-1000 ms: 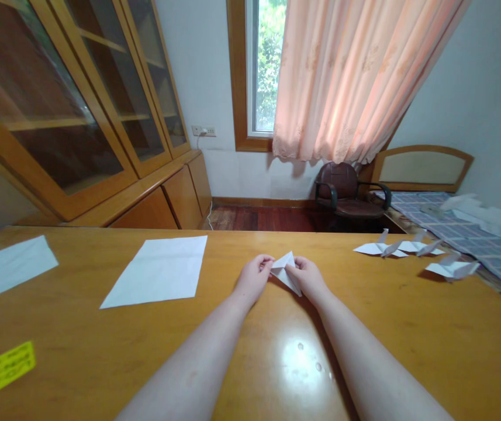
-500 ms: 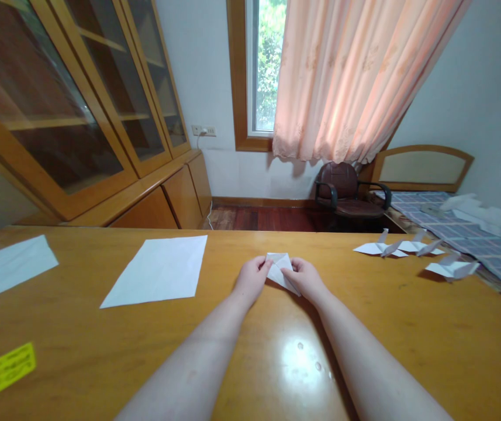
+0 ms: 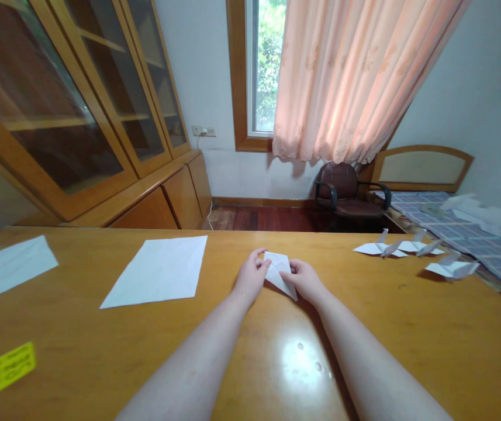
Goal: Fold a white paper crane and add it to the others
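Note:
Between my two hands is a small folded sheet of white paper [image 3: 280,270], kite-shaped, its long point aimed down and to the right. My left hand [image 3: 251,275] pinches its left edge, thumb on top and the index finger reaching along the upper left corner. On the right side my right hand [image 3: 306,279] grips it, with the thumb lying across the face and the other fingers curled behind. The undersides of the folds are hidden.
Left on the wooden table [image 3: 166,351] lies a flat white sheet [image 3: 160,272], with another sheet [image 3: 9,266] farther left. Several folded paper birds [image 3: 452,268] stand at the right. A yellow label [image 3: 2,374] is near left. Beyond the table are a chair [image 3: 342,190] and cabinet [image 3: 145,175].
The folded paper has turned slightly, its long point shifting left and toward me. My left index finger has lifted and stretched out along its upper corner.

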### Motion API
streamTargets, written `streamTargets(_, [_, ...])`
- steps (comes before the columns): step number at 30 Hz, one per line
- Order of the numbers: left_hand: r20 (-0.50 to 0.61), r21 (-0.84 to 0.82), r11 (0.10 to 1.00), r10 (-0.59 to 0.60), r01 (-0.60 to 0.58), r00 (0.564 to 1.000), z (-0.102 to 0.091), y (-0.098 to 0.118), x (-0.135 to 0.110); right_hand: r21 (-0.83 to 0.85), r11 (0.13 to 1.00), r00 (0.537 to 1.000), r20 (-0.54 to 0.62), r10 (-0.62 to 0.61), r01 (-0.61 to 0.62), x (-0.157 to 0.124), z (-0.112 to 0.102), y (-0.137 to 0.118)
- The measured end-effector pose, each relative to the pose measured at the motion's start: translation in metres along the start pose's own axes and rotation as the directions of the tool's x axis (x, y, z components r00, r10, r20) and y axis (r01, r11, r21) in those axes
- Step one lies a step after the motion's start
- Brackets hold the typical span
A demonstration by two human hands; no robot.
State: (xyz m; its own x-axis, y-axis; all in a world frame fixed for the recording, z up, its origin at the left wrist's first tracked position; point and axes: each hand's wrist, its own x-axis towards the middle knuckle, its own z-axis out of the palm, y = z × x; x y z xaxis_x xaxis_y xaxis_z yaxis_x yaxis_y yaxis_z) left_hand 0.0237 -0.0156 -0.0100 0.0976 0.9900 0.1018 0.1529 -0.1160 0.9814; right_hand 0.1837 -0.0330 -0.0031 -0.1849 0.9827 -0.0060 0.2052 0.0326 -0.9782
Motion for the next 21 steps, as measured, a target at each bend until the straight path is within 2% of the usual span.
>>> streamTargets(3, [-0.042,0.066,0.997,0.053,-0.051,0.998,-0.001,-0.002,0.001,0.0,1.0,0.999,-0.05,0.008,-0.008,0.001,0.0,0.002])
streamTargets(8, [-0.136,0.155,0.986,0.081,-0.06,0.987,-0.003,0.001,0.001,-0.022,1.0,0.991,-0.132,0.012,-0.015,0.003,0.0,0.003])
streamTargets(11, [-0.095,0.212,0.975,0.092,-0.07,0.991,-0.003,0.004,0.0,-0.046,0.998,0.985,-0.169,0.024,-0.032,0.003,-0.001,0.001])
streamTargets(17, [0.028,0.208,0.972,0.108,-0.112,0.994,0.001,0.007,-0.004,-0.063,0.998,0.988,-0.156,-0.01,0.0,0.0,-0.001,-0.001])
streamTargets(21, [0.058,0.232,0.96,0.149,-0.158,0.987,0.0,0.01,-0.007,-0.067,0.998,0.983,-0.183,0.0,-0.013,0.002,-0.001,0.001])
